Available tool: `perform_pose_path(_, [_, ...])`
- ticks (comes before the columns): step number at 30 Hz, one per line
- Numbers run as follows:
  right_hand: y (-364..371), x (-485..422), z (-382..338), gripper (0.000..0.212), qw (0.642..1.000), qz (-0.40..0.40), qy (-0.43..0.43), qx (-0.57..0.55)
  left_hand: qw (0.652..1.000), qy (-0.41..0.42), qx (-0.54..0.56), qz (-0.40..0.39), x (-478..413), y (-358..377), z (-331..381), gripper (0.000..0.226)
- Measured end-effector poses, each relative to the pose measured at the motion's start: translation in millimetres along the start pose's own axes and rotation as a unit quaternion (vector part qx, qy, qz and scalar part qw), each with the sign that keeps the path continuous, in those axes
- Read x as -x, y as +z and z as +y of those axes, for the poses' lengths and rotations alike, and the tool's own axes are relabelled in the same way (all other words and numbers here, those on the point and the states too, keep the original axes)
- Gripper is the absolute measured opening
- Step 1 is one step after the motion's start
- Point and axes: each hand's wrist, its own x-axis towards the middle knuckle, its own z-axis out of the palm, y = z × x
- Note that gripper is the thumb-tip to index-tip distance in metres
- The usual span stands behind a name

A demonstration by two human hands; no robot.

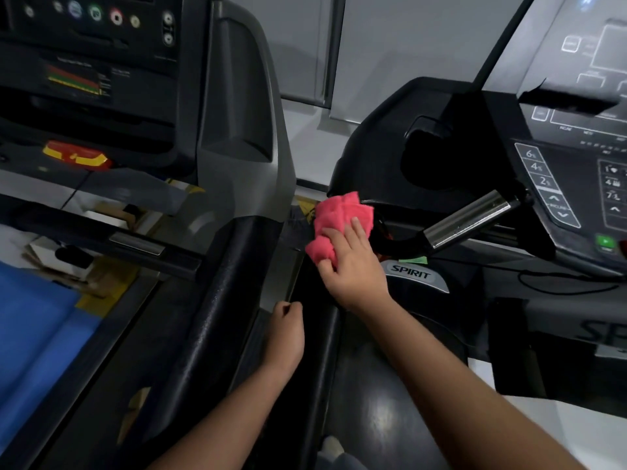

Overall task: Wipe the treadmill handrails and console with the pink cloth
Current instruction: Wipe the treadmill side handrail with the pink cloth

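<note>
You look to be near the start or the middle of the job, not the end. Your right hand (353, 266) has the pink cloth (336, 222) on the black handrail (315, 334) of the treadmill marked SPIRIT, up where the rail meets the console. I cannot tell which parts are clean already, because nothing looks wet or shiny from wiping. I think the shiny metal grip bar (471, 218), just past your fingers, is still to do. So is the console (556, 184) with its number buttons, farther out beyond the bar. The other rail is not in view.

Your right hand lies on top of the cloth. The fingers are fairly straight and push the cloth down on the rail, and the thumb tucks against its near edge. The cloth is bunched up and sticks out past your fingertips.

Your left hand (286, 329) is just below and beside the right 1. Its fingers are loosely curled and it holds nothing.
</note>
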Motion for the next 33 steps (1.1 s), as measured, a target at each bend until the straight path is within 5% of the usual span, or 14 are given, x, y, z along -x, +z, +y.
perform_pose_path(10, [5,-58,-11,0.066,0.991,0.006,0.132,0.017,0.999,-0.014,0.011,-0.032,-1,-1,-1,0.024])
perform_pose_path(24, [18,35,-26,0.066,0.928,0.041,0.282,-0.241,1.000,0.005,0.010,-0.027,-4,1,-1,0.017])
perform_pose_path(26, [20,57,-28,0.049,0.901,0.037,0.305,-0.307,1.000,0.005,0.007,-0.027,-5,1,-1,0.017])
perform_pose_path(29, [25,53,-18,0.045,0.811,0.017,0.336,-0.478,0.998,0.042,-0.043,-0.006,-1,0,1,0.014])
perform_pose_path(31, [23,37,-11,0.053,0.755,0.008,0.350,-0.554,0.987,0.120,-0.102,0.030,6,0,6,0.007])
perform_pose_path(33, [21,20,-2,0.046,0.738,-0.001,0.356,-0.574,0.960,0.228,-0.150,0.062,12,0,9,0.003])
